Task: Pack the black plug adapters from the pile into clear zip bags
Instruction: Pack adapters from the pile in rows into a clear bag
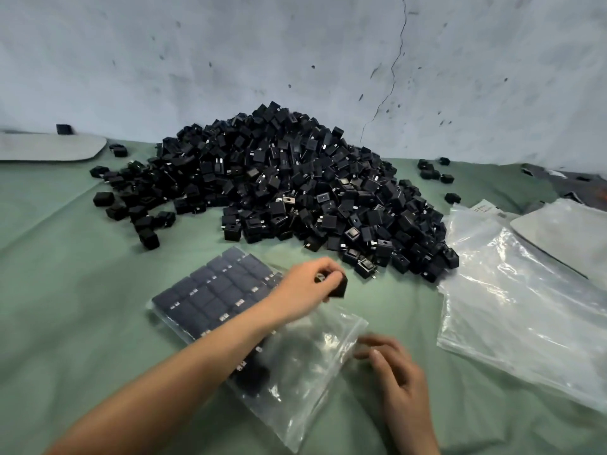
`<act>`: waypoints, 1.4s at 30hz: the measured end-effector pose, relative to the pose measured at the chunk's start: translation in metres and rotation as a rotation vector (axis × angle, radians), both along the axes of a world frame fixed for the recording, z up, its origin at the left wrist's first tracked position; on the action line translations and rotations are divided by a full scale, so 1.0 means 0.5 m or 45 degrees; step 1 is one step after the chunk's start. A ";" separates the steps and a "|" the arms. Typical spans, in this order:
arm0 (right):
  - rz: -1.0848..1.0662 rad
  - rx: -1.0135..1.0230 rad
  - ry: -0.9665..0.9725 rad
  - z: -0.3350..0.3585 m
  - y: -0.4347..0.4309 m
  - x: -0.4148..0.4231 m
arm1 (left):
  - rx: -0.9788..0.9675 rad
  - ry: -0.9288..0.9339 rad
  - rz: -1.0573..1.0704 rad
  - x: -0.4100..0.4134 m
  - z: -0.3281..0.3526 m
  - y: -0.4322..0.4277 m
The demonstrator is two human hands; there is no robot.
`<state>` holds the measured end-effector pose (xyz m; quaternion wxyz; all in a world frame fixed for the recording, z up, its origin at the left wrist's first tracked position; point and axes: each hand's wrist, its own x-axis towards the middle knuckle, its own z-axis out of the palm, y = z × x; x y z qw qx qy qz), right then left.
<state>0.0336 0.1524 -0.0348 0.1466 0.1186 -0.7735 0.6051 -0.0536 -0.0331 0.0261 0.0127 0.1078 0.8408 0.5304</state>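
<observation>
One black plug adapter point(339, 287) sits in the left hand's point(307, 284) grip, fingers curled round it, between the foot of the pile point(295, 192) and a part-filled clear zip bag point(312, 372). In my judgement it should slide in flat, continuing the neat rows already packed, with the mouth held wide. The left forearm reaches across the bag. The right hand point(399, 369) is blurred at the bag's edge, so I cannot tell its grip. Spare bags point(525, 307) lie to the right on the bench point(65, 290).
</observation>
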 end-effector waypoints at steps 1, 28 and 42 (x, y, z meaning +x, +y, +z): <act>-0.064 0.094 0.113 0.009 -0.005 0.007 | 0.077 -0.031 -0.046 0.035 0.001 -0.006; 0.112 0.757 0.431 0.013 0.015 0.063 | -1.045 0.402 0.021 0.275 -0.044 -0.001; 0.637 1.024 0.110 -0.003 -0.058 0.035 | -0.518 0.344 0.319 0.239 -0.054 -0.115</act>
